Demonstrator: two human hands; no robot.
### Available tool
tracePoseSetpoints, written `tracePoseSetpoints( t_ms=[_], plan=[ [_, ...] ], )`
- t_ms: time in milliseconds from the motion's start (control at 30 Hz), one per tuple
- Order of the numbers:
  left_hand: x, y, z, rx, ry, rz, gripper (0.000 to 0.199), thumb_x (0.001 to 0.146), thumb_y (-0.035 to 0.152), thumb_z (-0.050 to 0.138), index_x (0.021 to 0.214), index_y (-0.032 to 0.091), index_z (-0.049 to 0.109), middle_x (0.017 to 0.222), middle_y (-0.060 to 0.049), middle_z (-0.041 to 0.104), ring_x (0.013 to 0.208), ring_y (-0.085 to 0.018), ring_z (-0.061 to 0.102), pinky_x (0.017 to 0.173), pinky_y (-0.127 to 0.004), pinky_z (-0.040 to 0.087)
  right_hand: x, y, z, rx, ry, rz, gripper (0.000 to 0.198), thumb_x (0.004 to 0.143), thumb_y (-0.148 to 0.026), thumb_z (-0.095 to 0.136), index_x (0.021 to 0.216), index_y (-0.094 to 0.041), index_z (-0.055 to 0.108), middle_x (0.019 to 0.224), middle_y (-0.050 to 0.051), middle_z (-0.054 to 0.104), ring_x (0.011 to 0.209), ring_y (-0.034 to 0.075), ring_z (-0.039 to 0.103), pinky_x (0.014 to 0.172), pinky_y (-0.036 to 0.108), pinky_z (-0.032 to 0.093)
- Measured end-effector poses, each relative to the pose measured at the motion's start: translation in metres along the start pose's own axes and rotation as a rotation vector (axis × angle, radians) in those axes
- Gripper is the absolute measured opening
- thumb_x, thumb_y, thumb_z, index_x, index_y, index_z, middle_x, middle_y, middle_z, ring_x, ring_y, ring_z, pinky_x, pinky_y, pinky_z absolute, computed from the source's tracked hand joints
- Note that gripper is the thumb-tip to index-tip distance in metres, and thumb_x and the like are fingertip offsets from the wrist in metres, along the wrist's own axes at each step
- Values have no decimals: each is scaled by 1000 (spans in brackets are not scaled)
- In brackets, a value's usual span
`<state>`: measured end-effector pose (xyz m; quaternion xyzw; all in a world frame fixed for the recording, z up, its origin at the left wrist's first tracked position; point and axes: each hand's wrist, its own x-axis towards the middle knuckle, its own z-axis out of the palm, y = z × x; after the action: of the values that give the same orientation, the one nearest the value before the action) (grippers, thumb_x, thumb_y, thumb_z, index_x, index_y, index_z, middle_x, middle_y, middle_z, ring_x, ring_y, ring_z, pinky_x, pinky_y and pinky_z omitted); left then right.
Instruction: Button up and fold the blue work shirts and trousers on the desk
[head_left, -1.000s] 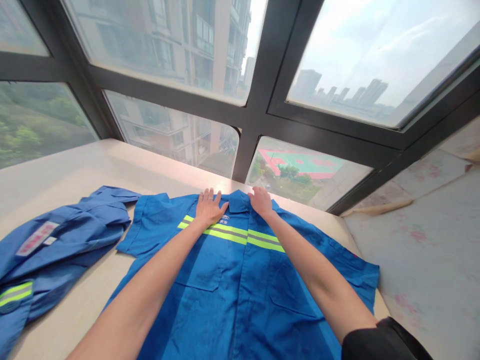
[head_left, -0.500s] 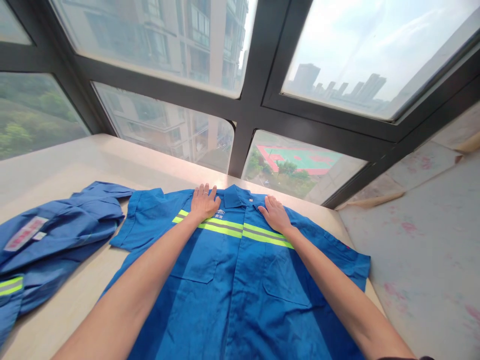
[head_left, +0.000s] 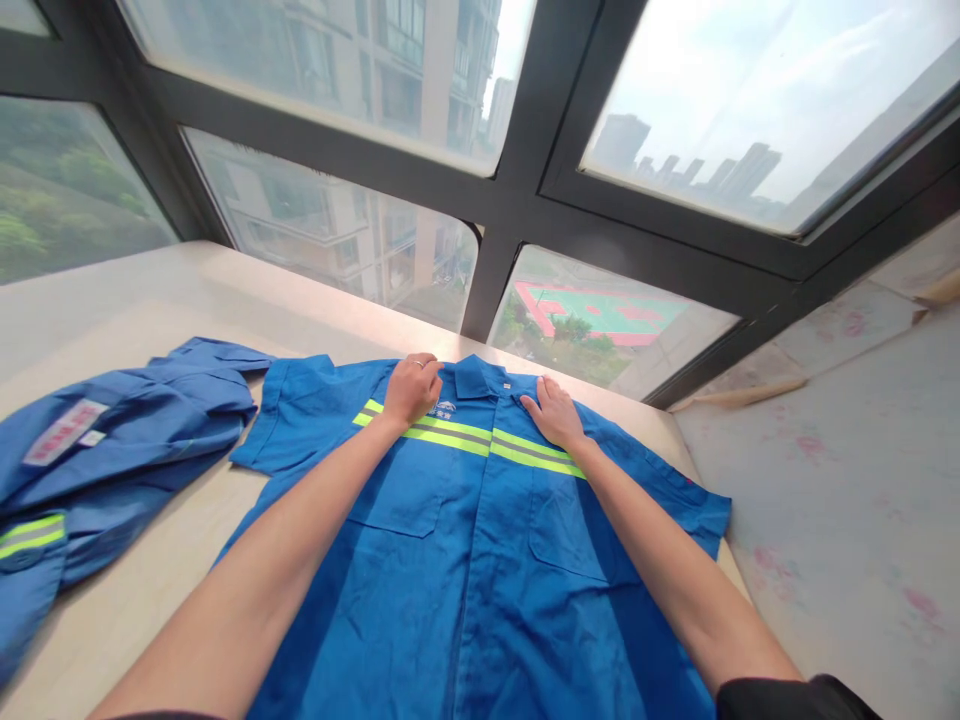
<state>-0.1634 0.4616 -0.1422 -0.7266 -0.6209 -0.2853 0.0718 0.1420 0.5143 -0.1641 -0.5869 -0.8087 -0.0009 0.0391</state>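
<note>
A blue short-sleeved work shirt (head_left: 472,520) lies spread front side up, its collar toward the window. Yellow-green and grey stripes cross its chest, with a pocket on each side below them. My left hand (head_left: 412,390), a ring on one finger, is at the shoulder left of the collar. Its fingers are curled down onto the fabric; the tips are hidden. On the other shoulder my right hand (head_left: 555,412) lies flat, fingers stretched out and thumb apart. A second blue garment (head_left: 142,430) with a pale label lies crumpled to the left.
Both garments rest on a pale window ledge (head_left: 135,310). Dark window frames (head_left: 517,180) rise right behind the shirt's collar. A floral-papered wall (head_left: 825,480) borders the ledge on the right.
My left hand has gone from flat with spread fingers to curled at the shirt's shoulder. My right hand stays flat in place. The camera view has shifted slightly.
</note>
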Motion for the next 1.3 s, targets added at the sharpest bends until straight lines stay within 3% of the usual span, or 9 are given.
tracePoseSetpoints(
  t_ms=[133, 300, 367, 433, 600, 767, 933, 1200, 1300],
  plan=[
    [-16, 5, -14, 24, -127, 59, 29, 89, 14, 46, 107, 17, 69, 112, -13, 65, 99, -24, 64, 88, -36, 50, 0, -4, -7, -59, 11, 34, 75, 102, -57, 21, 153, -3, 30, 159, 21, 29, 148, 30, 27, 118, 46, 23],
    [-47, 29, -39, 65, -230, -112, 43, 96, 32, 44, 132, 10, 54, 139, -23, 52, 114, -31, 62, 92, -41, 50, -14, -26, -20, -198, 192, 97, 70, 102, -49, 32, 148, 3, 36, 152, 28, 40, 143, 38, 33, 117, 56, 18],
    [-64, 49, -51, 88, -226, -166, 54, 99, 41, 41, 139, 6, 48, 146, -27, 46, 126, -34, 56, 99, -43, 47, -33, -42, -22, -176, 258, 8, 68, 102, -48, 32, 147, 3, 37, 150, 28, 41, 142, 38, 35, 116, 56, 20],
    [-86, 71, -60, 83, -235, -108, 58, 99, 46, 37, 142, 7, 46, 148, -26, 45, 137, -34, 46, 107, -44, 42, -61, -57, -21, -122, 303, -91, 68, 102, -49, 31, 148, 2, 37, 151, 27, 41, 142, 36, 36, 116, 54, 23],
    [-143, 102, -68, 32, -409, 39, 67, 97, 57, 37, 146, 14, 46, 156, -19, 38, 148, -34, 27, 119, -55, 24, -141, -59, -8, -2, 228, -214, 71, 101, -55, 27, 151, -5, 35, 156, 21, 36, 145, 32, 32, 117, 50, 28],
    [-174, 82, -74, 35, -394, 33, 66, 98, 56, 34, 151, 19, 40, 158, -14, 34, 149, -30, 27, 121, -50, 19, -194, 6, -5, 19, 116, -75, 71, 102, -56, 23, 149, -5, 40, 155, 21, 38, 146, 31, 33, 118, 50, 29],
    [-189, 58, -92, 139, -316, -184, 71, 97, 57, 32, 150, 11, 42, 157, -20, 35, 147, -35, 29, 119, -54, 19, -226, 61, -10, -26, 88, -95, 65, 102, -51, 24, 148, -10, 44, 155, 17, 40, 146, 28, 34, 119, 47, 28],
    [-211, 14, -122, 203, -388, -170, 70, 98, 54, 29, 151, 9, 39, 158, -19, 34, 148, -32, 28, 120, -47, 21, -246, 73, -13, -97, 77, -34, 62, 102, -44, 25, 149, -7, 42, 156, 18, 37, 145, 29, 34, 116, 46, 31],
    [-220, -2, -132, 253, -383, -236, 69, 98, 54, 26, 151, 12, 38, 160, -18, 29, 149, -34, 26, 118, -52, 21, -251, 72, -14, -110, 98, 9, 60, 101, -42, 27, 148, -8, 43, 155, 18, 40, 144, 29, 36, 115, 48, 32]
  ],
)
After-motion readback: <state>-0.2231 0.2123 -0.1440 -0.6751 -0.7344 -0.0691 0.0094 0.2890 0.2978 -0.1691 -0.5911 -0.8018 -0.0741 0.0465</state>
